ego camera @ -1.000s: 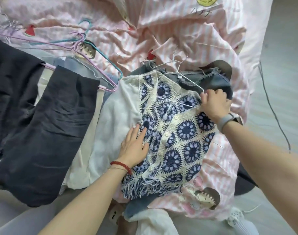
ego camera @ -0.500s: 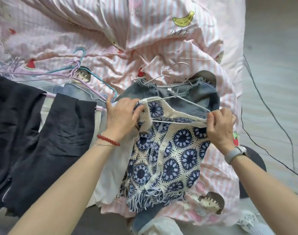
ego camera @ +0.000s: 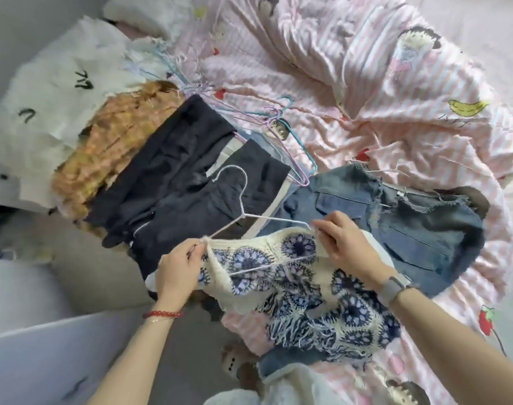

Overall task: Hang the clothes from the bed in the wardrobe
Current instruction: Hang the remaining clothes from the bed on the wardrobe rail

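Observation:
A cream and blue crochet top [ego camera: 302,285] hangs on a white wire hanger [ego camera: 240,197], lifted a little above the bed. My left hand [ego camera: 179,267] pinches the top's left shoulder at the hanger's end. My right hand [ego camera: 345,244] grips the right shoulder and the hanger wire. The hanger's hook points up and left over the dark clothes. The top's fringed hem trails down onto the pink striped sheet [ego camera: 366,92].
A denim garment [ego camera: 418,226] lies right of my hands. Dark trousers [ego camera: 176,185] on hangers, an orange plaid piece [ego camera: 115,135] and a white fluffy piece [ego camera: 53,92] lie left. Loose pastel wire hangers [ego camera: 278,121] rest behind. Grey floor [ego camera: 83,264] runs along the bed's left edge.
Both hands have lifted the crochet top on its hanger off the bed and swung it left. My view has turned left, showing more of the clothes pile.

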Tool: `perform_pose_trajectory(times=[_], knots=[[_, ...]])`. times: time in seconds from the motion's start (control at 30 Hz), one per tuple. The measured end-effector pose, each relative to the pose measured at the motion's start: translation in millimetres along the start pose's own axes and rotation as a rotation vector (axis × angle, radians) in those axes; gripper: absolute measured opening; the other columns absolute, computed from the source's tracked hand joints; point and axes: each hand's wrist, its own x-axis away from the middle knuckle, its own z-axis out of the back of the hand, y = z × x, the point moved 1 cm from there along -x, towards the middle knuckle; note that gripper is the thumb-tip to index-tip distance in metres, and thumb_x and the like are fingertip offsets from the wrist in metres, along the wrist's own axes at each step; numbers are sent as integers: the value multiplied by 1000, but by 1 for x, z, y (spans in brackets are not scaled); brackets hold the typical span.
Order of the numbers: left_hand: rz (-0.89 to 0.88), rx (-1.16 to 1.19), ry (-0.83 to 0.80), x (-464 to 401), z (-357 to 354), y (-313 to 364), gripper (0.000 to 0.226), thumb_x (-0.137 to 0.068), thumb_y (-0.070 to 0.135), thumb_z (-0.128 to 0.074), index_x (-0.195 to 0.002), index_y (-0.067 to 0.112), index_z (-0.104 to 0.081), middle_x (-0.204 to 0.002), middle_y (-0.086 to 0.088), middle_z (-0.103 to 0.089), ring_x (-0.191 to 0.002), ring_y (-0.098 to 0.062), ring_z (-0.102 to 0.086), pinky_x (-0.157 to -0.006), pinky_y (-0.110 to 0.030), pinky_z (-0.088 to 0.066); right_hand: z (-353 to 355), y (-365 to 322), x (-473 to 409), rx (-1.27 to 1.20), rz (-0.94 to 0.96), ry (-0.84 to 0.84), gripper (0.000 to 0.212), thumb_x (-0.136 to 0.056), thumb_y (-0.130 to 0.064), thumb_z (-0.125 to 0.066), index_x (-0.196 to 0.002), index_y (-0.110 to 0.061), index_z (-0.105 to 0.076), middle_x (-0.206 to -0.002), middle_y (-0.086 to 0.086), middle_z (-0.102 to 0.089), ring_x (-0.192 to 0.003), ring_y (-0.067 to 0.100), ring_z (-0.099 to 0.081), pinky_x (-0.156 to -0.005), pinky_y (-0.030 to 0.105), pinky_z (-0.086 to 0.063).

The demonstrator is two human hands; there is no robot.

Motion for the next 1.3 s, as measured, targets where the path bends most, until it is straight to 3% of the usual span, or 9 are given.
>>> perform_pose_trajectory(times=[0.13,0.37,0.43,0.5,0.6,0.83,0.97,1.17,1.3], knots=[[149,-25,203,41,58,-74,18,-91,18,-55,-95,9,-70,-96,-13,-70,-88,-35,-61,-82,-43,-44,-30,-80,-27,1,290,-180,18,-87,-10,-56,-97,1,-68,-84,17,-60,-74,31,-61,-61,36,-50],[419,-96,645,160,146,-193,28,-83,19,-48,-82,3,-70,-84,-18,-70,-80,-37,-62,-75,-43,-41,-108,-254,-55,60,721,-395,30,-88,-30,-48,-98,-12,-70,-72,4,-60,-65,26,-62,-46,34,-49],[513,-155,772,200,168,-228,22,-82,13,-50,-77,2,-68,-77,-21,-68,-73,-39,-60,-74,-45,-42,-135,-309,-53,-20,823,-486,27,-90,-23,-50,-107,-12,-67,-77,-4,-58,-66,17,-57,-53,30,-46],[633,-189,864,238,185,-263,19,-82,7,-50,-78,1,-67,-77,-22,-67,-72,-41,-59,-85,-51,-38,-166,-363,-50,-93,860,-602,21,-93,-15,-50,-107,-6,-63,-85,-4,-55,-72,14,-52,-65,28,-42],[771,-194,974,291,208,-310,20,-84,2,-47,-81,-2,-66,-80,-24,-66,-78,-43,-59,-95,-64,-31,-213,-435,-40,-50,939,-726,21,-94,-18,-48,-96,-1,-61,-89,6,-57,-86,27,-54,-74,33,-41],[933,-150,1305,397,277,-395,18,-89,-1,-49,-92,-7,-65,-96,-26,-65,-91,-43,-58,-103,-52,-25,-265,-609,20,-33,1561,-480,29,-91,-29,-44,-84,-13,-66,-72,-3,-66,-65,19,-63,-46,23,-46],[965,-253,1373,454,334,-432,17,-87,4,-55,-96,-3,-68,-96,-21,-67,-89,-39,-61,-83,-47,-42,-300,-699,61,-200,1624,-455,34,-93,-32,-40,-88,-9,-65,-76,2,-68,-57,26,-64,-43,32,-50],[1014,-371,1517,506,401,-437,32,-85,18,-52,-111,1,-63,-116,-22,-57,-112,-40,-50,-98,-49,-36,-351,-799,118,-375,1492,-468,21,-92,-21,-53,-87,-7,-67,-80,8,-70,-68,32,-65,-55,36,-51],[1015,-654,1539,517,447,-425,34,-82,15,-52,-114,7,-61,-123,-16,-54,-120,-36,-45,-98,-47,-30,-378,-861,143,-477,1421,-499,23,-91,-21,-55,-80,-6,-69,-76,11,-69,-65,32,-63,-56,32,-45]])
